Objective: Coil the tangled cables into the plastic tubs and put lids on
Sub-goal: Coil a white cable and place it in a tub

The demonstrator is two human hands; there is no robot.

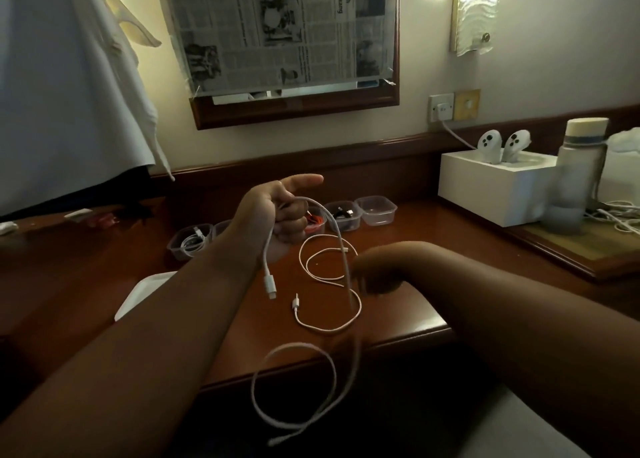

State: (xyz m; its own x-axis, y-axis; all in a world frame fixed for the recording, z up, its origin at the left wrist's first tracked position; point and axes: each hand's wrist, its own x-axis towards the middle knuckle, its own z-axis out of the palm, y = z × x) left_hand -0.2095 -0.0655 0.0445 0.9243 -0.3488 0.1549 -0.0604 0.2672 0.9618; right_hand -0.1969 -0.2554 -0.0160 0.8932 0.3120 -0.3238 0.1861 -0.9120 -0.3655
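My left hand (280,215) is raised above the desk and grips a white cable (334,227) near one end; its plug (269,284) dangles below my wrist. The cable arcs over to my right hand (375,270), whose fingers pinch it lower down, then hangs in a blurred loop (294,388) past the desk's front edge. A second thin white cable (325,274) lies looped on the desk between my hands. Several small clear tubs stand in a row behind: one with a coiled white cable (190,241), one with a dark cable (343,215), one empty (377,210).
A white lid or tray (145,291) lies on the desk under my left forearm. At the right stand a white box with two controllers (498,187), a bottle (576,177) and more white cables (620,215). A framed newspaper hangs on the wall.
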